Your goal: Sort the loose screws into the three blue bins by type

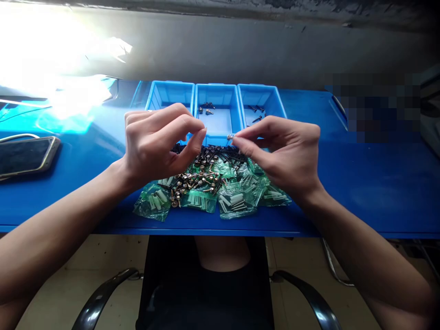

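My right hand (285, 153) pinches a small metallic screw (230, 137) between thumb and forefinger, over the near edge of the middle bin. To its left, my left hand (163, 142) is closed with thumb and forefinger pressed together; whatever they may hold cannot be made out. Below both hands lies a pile of brass-coloured hex-head screws (197, 181), with black screws (223, 153) behind them. Green-tinted clear plastic packets (239, 201) with white plugs and screws inside lie around the pile.
Three blue bins stand in a row behind the hands: a left bin (173, 85), a middle bin (220, 121) with a few screws, and a right bin (263, 91) with black screws. A phone (27, 156) lies at the left on the blue table (371, 183). Bright light glares at upper left.
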`<state>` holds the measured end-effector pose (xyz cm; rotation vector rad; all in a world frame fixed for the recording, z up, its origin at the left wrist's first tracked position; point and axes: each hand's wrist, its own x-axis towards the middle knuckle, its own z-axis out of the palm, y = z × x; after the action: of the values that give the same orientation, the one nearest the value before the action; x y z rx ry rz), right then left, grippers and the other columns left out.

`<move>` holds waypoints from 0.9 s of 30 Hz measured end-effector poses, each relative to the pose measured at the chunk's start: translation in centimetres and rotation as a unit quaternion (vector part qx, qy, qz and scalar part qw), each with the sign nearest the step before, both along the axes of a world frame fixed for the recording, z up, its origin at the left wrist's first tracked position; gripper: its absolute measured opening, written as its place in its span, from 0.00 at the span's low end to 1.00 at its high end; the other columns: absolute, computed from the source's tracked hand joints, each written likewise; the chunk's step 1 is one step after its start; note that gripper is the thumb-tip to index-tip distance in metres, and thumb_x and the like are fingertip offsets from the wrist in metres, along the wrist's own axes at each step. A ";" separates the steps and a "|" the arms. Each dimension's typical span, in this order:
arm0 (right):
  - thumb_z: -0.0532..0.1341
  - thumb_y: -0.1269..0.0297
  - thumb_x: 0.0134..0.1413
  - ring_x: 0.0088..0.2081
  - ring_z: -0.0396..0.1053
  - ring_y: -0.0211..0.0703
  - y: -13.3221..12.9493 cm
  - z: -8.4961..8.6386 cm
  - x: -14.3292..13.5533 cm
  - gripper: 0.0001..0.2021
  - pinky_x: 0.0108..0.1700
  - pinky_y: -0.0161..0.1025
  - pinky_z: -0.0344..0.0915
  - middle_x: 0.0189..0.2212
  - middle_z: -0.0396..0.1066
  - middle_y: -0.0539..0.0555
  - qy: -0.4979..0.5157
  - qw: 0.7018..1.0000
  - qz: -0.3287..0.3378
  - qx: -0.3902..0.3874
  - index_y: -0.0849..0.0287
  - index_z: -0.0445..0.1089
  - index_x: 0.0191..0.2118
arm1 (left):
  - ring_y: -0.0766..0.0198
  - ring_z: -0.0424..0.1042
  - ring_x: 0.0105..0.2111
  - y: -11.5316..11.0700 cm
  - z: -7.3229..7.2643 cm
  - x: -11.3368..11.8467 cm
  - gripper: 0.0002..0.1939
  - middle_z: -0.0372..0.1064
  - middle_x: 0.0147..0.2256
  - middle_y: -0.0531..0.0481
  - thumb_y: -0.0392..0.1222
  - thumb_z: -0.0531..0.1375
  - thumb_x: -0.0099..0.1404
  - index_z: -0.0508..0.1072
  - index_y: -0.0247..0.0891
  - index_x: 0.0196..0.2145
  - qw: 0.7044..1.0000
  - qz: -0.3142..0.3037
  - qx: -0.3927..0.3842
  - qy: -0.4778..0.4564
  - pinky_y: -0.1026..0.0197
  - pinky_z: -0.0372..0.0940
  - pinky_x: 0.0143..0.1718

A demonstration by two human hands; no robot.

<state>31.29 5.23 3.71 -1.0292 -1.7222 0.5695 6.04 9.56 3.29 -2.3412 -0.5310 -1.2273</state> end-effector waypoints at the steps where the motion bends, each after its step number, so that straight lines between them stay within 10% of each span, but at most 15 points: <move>1: 0.74 0.69 0.61 0.34 0.81 0.45 0.1 -0.1 -0.2 0.04 0.29 0.44 0.79 0.34 0.85 0.51 0.027 0.999 -0.021 -0.005 0.53 0.84 0.36 | 0.69 0.71 0.26 0.0 0.0 0.0 0.04 0.74 0.30 0.54 0.36 0.67 0.71 0.74 0.40 0.38 1.000 -0.001 0.002 0.000 0.61 0.59 0.23; 7: 0.67 0.70 0.66 0.52 0.83 0.53 0.6 0.3 0.1 0.17 0.48 0.51 0.85 0.58 0.82 0.53 0.113 0.990 0.059 -0.053 0.49 0.81 0.57 | 0.70 0.71 0.26 -0.2 0.2 0.3 0.05 0.75 0.30 0.54 0.36 0.66 0.72 0.74 0.39 0.37 1.000 0.005 0.005 0.008 0.62 0.60 0.23; 12: 0.66 0.69 0.69 0.33 0.79 0.44 0.1 0.5 1.3 0.08 0.35 0.44 0.77 0.37 0.84 0.53 -0.184 0.974 0.080 0.107 0.56 0.83 0.49 | 0.70 0.71 0.25 -0.2 0.2 0.3 0.05 0.75 0.29 0.55 0.36 0.65 0.72 0.75 0.38 0.36 1.000 0.004 0.008 0.010 0.62 0.59 0.22; 16: 0.63 0.72 0.72 0.38 0.80 0.50 0.1 -0.3 1.4 0.16 0.36 0.47 0.75 0.44 0.82 0.62 -0.375 0.908 0.128 0.138 0.67 0.79 0.60 | 0.69 0.72 0.26 -0.3 0.2 0.1 0.04 0.76 0.30 0.55 0.37 0.65 0.73 0.74 0.41 0.37 1.000 0.015 -0.003 0.013 0.61 0.60 0.23; 27: 0.63 0.73 0.74 0.39 0.80 0.46 0.0 -0.1 1.3 0.09 0.37 0.45 0.76 0.43 0.83 0.58 -0.273 0.939 0.088 0.189 0.60 0.83 0.49 | 0.69 0.71 0.25 -0.2 0.3 0.1 0.04 0.74 0.30 0.54 0.36 0.66 0.71 0.75 0.37 0.36 1.000 0.005 0.014 0.019 0.61 0.57 0.23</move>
<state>32.56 5.19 3.64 -0.7985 -2.3176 0.0376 6.11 9.31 3.56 -2.3307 -0.5075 -1.1760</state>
